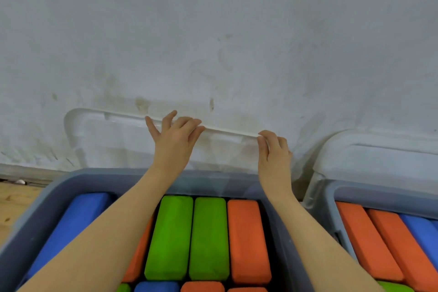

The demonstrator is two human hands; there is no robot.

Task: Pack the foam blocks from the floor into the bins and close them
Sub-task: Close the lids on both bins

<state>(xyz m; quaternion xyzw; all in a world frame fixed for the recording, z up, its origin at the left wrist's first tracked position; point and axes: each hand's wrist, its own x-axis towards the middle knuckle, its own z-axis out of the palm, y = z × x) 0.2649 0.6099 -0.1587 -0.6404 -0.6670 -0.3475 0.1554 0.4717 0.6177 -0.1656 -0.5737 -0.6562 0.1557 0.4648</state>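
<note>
A grey bin (54, 197) directly below me is filled with foam blocks: a blue one (75, 218), two green ones (189, 237) and an orange one (246, 239). Its clear lid (99, 140) stands upright behind it, leaning against the white wall. My left hand (175, 140) grips the lid's top edge near the middle, fingers curled over it. My right hand (272, 152) pinches the same edge further right. A second grey bin (331, 199) at the right holds orange blocks (369, 239) and a blue block (422, 232).
Another clear lid (369, 159) leans on the wall behind the right bin. A strip of wooden floor (14, 206) shows at the left. The stained white wall (213, 31) fills the upper view.
</note>
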